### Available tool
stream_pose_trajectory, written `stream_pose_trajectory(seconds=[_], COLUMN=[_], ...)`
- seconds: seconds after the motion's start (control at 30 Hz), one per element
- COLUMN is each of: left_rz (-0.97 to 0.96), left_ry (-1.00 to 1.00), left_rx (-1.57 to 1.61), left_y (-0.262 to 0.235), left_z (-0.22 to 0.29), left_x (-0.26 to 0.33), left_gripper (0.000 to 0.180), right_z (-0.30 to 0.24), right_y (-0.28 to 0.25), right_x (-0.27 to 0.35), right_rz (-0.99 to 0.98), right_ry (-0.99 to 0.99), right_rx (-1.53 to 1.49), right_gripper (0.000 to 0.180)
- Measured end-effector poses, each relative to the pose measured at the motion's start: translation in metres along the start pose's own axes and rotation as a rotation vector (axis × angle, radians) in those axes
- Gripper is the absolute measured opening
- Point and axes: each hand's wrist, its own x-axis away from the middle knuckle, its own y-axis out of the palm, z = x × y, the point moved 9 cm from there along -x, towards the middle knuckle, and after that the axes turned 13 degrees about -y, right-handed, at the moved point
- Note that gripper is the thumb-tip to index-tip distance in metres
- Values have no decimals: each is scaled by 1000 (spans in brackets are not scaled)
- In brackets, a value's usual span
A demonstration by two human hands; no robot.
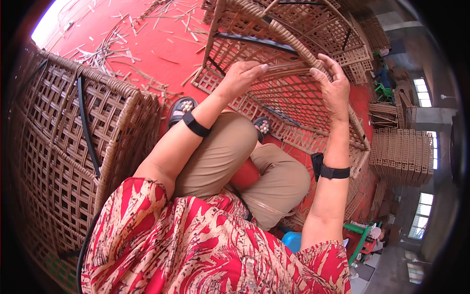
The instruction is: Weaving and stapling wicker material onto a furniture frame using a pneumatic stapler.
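A: Left hand point(242, 73)?
B: Flat on the lattice of the woven rattan frame point(293, 93), fingers nearly straight, pressing and gripping nothing; frame leans tilted in front of the knees, on the red floor point(166, 44).
A: Right hand point(334, 85)?
B: Half open, fingers curled at the frame's braided rim point(289, 41); whether it pinches a strand, cannot tell.
A: Surroundings?
B: Second woven frame point(73, 147) just left; stacked woven panels point(401, 154) well right; cut strips point(112, 39) scattered.
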Motion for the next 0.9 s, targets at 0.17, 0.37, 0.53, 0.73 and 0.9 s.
stream_pose_trajectory(seconds=[0.17, 0.37, 0.53, 0.73, 0.9], left_rz=[-13, -157, -157, -71, -70], left_ry=[-39, -89, 110, 121, 90], left_rx=[-97, -185, -272, -266, -248], left_y=[6, 28, 52, 52, 52], left_z=[5, 9, 33, 36, 30], left_x=[3, 0, -7, -11, -12], left_gripper=[42, 34, 29, 28, 32], right_z=[1, -10, -16, -19, -41], right_y=[-3, 0, 1, 3, 8], right_x=[6, 7, 7, 5, 5], right_rz=[-55, -18, -7, -4, -59], right_ry=[82, 57, 27, 7, -166], right_rx=[17, 2, 38, 88, 369], right_gripper=[38, 37, 35, 34, 32])
